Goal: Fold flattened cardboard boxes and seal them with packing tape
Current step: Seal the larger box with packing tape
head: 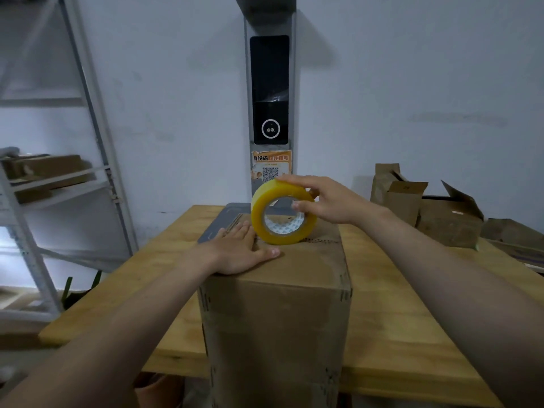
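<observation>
One box [276, 319] is stood folded at 6 o'clock on the bench [397, 319], its top flaps pressed shut by the flat, released left grip [235, 251]. The tape roll [259, 219] is grasped by the right grip [332, 201] at the top's 12 o'clock edge. Sealing is judged barely begun.

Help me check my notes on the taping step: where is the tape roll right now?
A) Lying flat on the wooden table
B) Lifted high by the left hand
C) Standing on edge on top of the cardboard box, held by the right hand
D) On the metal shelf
C: the yellow tape roll stands on edge atop the cardboard box, gripped by the right hand; the left hand lies flat on the box.
</observation>
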Tool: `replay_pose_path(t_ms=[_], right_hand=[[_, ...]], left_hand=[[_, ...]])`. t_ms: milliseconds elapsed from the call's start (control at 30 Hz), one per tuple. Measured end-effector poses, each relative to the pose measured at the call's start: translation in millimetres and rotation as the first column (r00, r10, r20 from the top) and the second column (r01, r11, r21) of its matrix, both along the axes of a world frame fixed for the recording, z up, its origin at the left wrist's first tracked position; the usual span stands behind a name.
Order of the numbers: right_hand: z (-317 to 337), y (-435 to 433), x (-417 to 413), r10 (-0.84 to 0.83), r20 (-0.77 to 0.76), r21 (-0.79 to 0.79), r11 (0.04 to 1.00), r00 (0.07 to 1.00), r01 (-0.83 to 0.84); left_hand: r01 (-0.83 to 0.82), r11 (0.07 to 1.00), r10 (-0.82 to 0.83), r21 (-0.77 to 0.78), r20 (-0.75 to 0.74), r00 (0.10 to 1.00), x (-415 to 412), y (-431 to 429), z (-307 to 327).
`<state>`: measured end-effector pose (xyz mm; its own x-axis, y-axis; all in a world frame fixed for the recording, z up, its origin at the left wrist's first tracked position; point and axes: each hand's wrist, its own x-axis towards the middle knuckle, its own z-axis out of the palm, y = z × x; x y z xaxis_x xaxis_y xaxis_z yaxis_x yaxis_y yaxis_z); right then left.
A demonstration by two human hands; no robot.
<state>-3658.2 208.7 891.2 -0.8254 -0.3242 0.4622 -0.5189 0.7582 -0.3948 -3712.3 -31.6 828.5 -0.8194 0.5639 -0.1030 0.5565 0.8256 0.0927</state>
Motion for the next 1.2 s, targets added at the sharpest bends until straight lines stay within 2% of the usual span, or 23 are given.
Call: replay_pose_path(t_ms=[133, 400, 633, 767, 900, 1033, 1200], right_hand=[[8, -3, -2, 0.000, -0.006, 0.131, 0.991, 1.000, 0.001], [16, 6, 5, -0.021, 0.032, 0.196, 0.981, 0.999, 0.014], [35, 54, 37, -0.158, 0.109, 0.257, 0.958, 0.981, 0.125], [25, 57, 42, -0.161, 0.081, 0.162, 0.976, 0.984, 0.146], [7, 57, 45, -0.132, 0.072, -0.071, 0.988, 0.989, 0.137], [-10, 53, 45, -0.116, 0.048, -0.258, 0.958, 0.992, 0.125], [-21, 47, 40, -0.069, 0.024, -0.362, 0.929, 0.997, 0.073]], left_hand=[[0.013, 1.000, -0.013, 0.019, -0.001, 1.000, -4, -2, -4], [-0.045, 0.999, 0.045, -0.021, 0.003, 0.999, 7, 2, 1], [-0.056, 0.997, 0.057, -0.050, 0.021, 0.998, 23, 4, 13], [-0.095, 0.990, 0.097, -0.103, 0.007, 0.995, 22, 10, 17], [-0.171, 0.974, 0.167, -0.152, -0.038, 0.985, 22, 23, 18], [-0.109, 0.983, 0.101, -0.147, -0.063, 0.993, 27, 53, 18], [-0.029, 0.993, 0.024, -0.115, -0.048, 0.999, 23, 84, 13]])
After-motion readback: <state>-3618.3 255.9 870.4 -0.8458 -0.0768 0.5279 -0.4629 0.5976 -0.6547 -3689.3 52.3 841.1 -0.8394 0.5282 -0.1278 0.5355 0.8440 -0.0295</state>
